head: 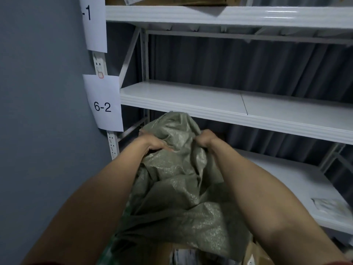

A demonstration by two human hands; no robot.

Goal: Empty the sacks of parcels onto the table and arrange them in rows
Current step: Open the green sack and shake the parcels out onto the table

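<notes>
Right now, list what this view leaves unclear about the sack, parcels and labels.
Head view only.
Contents of the sack: hidden by its crumpled fabric, gripped by the left hand and right hand.
The parcels under it: mostly covered by the sack and cut off by the bottom edge; labels unreadable.
The upper label: only "-1" shows; what precedes it is out of sight.
The packet on the lower shelf: too blurred to identify.

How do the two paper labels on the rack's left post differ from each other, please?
The upper label shows only "-1", while the lower label reads "6-2". The upper label hangs beside the top shelf, the lower label beside the middle shelf. Both are white sheets with black print on the same post.
</notes>
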